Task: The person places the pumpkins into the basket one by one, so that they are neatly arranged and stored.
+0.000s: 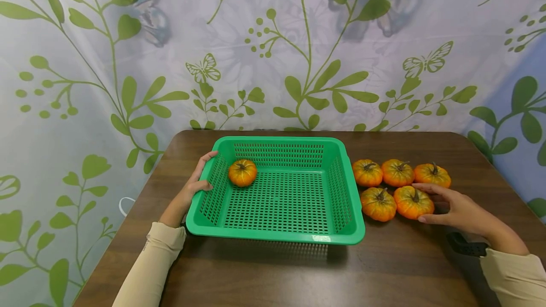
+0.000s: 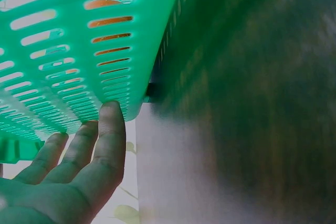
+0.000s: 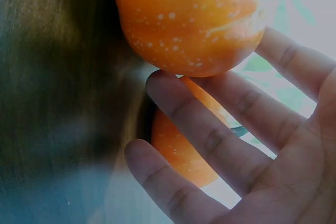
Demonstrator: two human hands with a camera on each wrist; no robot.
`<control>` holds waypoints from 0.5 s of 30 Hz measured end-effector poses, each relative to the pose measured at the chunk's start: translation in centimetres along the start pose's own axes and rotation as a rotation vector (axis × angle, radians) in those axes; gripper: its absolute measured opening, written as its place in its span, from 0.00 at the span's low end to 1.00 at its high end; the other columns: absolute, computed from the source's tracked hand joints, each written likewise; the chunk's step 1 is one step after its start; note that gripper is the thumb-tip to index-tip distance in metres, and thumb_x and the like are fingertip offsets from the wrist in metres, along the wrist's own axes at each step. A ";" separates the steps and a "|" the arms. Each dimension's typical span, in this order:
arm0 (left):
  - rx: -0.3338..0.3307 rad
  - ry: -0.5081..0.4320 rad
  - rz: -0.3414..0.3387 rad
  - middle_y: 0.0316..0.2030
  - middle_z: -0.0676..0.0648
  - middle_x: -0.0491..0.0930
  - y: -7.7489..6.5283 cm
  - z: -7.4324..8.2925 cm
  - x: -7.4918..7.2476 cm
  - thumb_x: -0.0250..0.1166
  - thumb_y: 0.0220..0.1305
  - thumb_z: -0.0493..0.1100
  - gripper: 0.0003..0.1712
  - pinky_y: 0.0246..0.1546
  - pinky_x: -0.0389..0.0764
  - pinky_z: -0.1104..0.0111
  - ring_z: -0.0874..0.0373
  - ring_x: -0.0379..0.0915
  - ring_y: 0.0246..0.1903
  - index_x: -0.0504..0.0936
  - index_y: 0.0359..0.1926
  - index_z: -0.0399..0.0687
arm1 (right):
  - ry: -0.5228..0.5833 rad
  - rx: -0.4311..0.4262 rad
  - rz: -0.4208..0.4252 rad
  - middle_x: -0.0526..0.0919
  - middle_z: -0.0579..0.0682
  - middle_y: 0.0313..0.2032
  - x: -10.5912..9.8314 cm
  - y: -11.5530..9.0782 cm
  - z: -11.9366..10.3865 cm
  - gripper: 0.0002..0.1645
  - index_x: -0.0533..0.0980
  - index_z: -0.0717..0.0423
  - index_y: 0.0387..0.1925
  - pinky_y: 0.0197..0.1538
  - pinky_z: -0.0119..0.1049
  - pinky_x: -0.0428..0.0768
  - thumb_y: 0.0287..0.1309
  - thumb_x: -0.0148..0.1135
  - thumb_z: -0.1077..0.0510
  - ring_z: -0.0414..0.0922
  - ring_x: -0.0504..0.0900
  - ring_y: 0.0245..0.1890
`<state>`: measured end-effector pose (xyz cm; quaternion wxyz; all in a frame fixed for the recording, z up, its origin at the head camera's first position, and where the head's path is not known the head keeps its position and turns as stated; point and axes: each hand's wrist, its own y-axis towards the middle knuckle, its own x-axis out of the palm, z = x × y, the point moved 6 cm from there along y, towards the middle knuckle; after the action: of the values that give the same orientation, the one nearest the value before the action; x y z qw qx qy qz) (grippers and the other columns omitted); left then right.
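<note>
Gripping the rim: left grip (image 1: pixel 189 192) pinches the left edge of the green basket (image 1: pixel 273 235), thumb over it.
Front-row pumpkin (image 1: pixel 413 203): right grip (image 1: pixel 459 208) spreads around its right side, fingertips touching.
Lone pumpkin (image 1: pixel 242 174): inside, near the left wall; open floor stretches rightward.
Four other pumpkins (image 1: pixel 377 206): clustered just beyond the right rim.
Table (image 1: pixel 264 283): wood extends before the basket.

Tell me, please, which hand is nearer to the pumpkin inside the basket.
Left. The left hand holds the basket by its left side, close to that pumpkin; the right hand touches another pumpkin beyond the opposite side.
</note>
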<state>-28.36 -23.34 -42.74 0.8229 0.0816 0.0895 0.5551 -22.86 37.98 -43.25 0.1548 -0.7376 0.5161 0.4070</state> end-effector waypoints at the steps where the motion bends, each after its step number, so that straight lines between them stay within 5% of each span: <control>1: 0.001 -0.001 0.000 0.77 0.24 0.48 0.0 0.0 0.0 0.50 0.44 0.29 0.57 0.62 0.68 0.72 0.56 0.63 0.66 0.44 0.80 0.28 | -0.005 0.002 0.000 0.67 0.10 0.60 -0.1 0.0 -0.1 0.44 0.75 0.66 0.67 0.47 0.19 0.76 0.47 0.84 0.70 0.17 0.71 0.53; 15: -0.011 -0.007 -0.001 0.78 0.24 0.47 -0.1 0.0 0.0 0.50 0.45 0.29 0.57 0.63 0.69 0.72 0.55 0.61 0.68 0.43 0.81 0.29 | -0.076 0.027 0.015 0.62 0.08 0.61 -1.5 -0.3 -1.6 0.47 0.75 0.57 0.71 0.47 0.19 0.75 0.48 0.84 0.67 0.14 0.67 0.55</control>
<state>-28.29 -23.39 -42.78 0.8240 0.0786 0.0837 0.5549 -22.08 38.01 -41.21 0.1810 -0.7156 0.5208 0.4289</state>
